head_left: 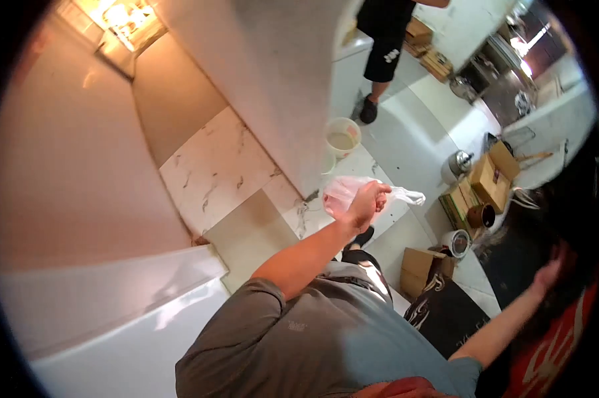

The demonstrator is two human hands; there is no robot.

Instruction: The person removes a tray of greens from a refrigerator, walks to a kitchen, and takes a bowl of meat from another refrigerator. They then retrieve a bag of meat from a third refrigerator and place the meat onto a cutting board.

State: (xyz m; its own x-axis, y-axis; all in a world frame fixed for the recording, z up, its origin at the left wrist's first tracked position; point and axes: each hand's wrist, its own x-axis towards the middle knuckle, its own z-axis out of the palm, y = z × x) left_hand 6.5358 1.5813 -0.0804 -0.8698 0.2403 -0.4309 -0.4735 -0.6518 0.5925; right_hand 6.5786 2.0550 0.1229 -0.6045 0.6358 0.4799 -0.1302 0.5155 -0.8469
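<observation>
My left hand (368,204) is closed round the gathered top of a thin plastic bag, out in front of my body. The bag (339,192) is whitish and see-through, with something pinkish showing inside that I cannot make out. Its white handle end (409,196) sticks out to the right of my fist. Away to the right, my right hand (550,270) is held out low beside a dark surface, fingers apart and somewhat blurred. Nothing shows in it.
Another person (383,53) in black shorts stands ahead. Near a wall corner is a white bucket (343,136). Cardboard boxes (495,176), a kettle (458,163) and an open carton (422,272) line the right side. A white ledge (127,305) runs along the left.
</observation>
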